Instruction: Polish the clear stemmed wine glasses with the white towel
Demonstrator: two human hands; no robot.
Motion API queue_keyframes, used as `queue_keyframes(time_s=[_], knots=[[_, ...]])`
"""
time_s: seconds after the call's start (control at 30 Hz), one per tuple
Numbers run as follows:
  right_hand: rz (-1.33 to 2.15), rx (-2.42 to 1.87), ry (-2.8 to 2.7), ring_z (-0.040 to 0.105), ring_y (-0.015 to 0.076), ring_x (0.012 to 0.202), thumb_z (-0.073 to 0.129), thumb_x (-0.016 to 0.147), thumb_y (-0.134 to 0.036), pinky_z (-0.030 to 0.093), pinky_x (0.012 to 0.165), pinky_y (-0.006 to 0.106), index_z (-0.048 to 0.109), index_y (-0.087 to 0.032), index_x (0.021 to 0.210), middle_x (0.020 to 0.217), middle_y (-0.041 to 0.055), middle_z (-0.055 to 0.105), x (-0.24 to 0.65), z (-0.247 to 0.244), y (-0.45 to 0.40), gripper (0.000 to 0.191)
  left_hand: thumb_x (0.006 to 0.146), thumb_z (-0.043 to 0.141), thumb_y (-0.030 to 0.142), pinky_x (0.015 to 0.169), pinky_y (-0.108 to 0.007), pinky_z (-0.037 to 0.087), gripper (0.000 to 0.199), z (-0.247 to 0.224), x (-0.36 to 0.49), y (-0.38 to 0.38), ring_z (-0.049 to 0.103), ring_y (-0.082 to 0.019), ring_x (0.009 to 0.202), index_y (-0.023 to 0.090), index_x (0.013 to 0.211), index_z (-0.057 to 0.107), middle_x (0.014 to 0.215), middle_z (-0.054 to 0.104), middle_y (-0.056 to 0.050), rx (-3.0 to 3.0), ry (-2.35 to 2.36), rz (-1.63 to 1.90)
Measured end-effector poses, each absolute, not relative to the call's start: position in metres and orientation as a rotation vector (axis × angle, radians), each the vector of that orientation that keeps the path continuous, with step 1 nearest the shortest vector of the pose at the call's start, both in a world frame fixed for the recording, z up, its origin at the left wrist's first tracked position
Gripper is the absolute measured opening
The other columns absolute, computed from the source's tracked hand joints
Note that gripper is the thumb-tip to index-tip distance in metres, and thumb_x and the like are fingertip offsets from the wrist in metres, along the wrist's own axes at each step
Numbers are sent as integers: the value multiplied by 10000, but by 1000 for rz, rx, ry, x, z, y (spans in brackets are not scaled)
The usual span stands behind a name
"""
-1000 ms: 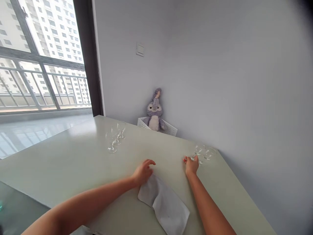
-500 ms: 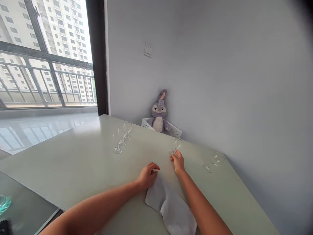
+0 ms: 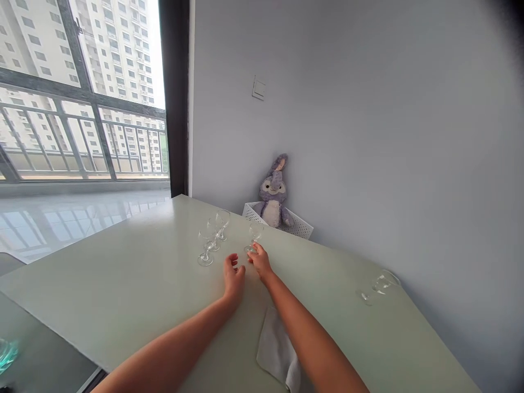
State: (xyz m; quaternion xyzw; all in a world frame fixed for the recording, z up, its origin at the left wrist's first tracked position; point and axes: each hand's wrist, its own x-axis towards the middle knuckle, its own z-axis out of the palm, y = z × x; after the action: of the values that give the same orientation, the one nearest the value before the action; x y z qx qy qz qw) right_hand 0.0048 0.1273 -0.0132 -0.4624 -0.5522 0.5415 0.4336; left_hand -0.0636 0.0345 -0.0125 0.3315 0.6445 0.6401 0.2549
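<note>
A clear stemmed glass point(image 3: 256, 231) stands upright near the far table edge, and my right hand point(image 3: 259, 259) grips it low, around the stem and foot. Just left of it, my left hand point(image 3: 234, 277) hovers over the table with fingers curled apart and nothing in them. Three more stemmed glasses point(image 3: 206, 248) stand in a slanting row to the left of my hands. A grey cloth point(image 3: 275, 349) lies on the table under my right forearm, which hides part of it.
Another stemmed glass point(image 3: 380, 284) lies on its side near the right table edge. Behind the pale table point(image 3: 135, 273), a plush rabbit point(image 3: 272, 210) sits in a white perforated basket point(image 3: 301, 226) by the wall. A greenish glass object point(image 3: 6, 355) is at the lower left.
My right hand has carried the stemmed glass leftward, closer to the row of three. My left hand has moved left, away from the cloth. The view has shifted slightly.
</note>
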Motion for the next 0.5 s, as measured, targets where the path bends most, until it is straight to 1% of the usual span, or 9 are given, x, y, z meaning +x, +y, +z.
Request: queue_keyframes(time_s=[0.13,0.3,0.43,0.5], knots=[[1418,-1099,-1441,562,158,880,570,627,-212,463,659,246,503,-219,1185,1259,65,488,-25,-8,128,562,689,482,116,846,-310,432,447,-19,-71,45,471,-177,1049,194,1116,377,1136,465,-98,828,1749,1781],[1490,-1049,-1491,564,166,901,560,641,-191,461,700,258,471,-195,1225,1205,63,534,-43,-4,127,591,706,470,115,859,-312,435,436,-22,-74,50,495,-173,1045,195,1125,380,1090,489,-95,837,1742,1794],[1557,-1009,-1505,584,162,880,550,651,-188,470,707,261,458,-211,1236,1127,47,584,-43,-1,123,593,718,454,123,841,-288,451,447,-22,-75,50,519,-164,1034,196,1152,374,1082,512,-99,840,1735,1805],[1581,-1000,-1486,599,156,825,569,641,-190,477,706,270,481,-215,1212,1080,47,608,-35,-2,120,578,718,447,123,836,-285,456,470,-21,-76,49,522,-166,1043,203,1173,364,1117,511,-103,854,1717,1794]])
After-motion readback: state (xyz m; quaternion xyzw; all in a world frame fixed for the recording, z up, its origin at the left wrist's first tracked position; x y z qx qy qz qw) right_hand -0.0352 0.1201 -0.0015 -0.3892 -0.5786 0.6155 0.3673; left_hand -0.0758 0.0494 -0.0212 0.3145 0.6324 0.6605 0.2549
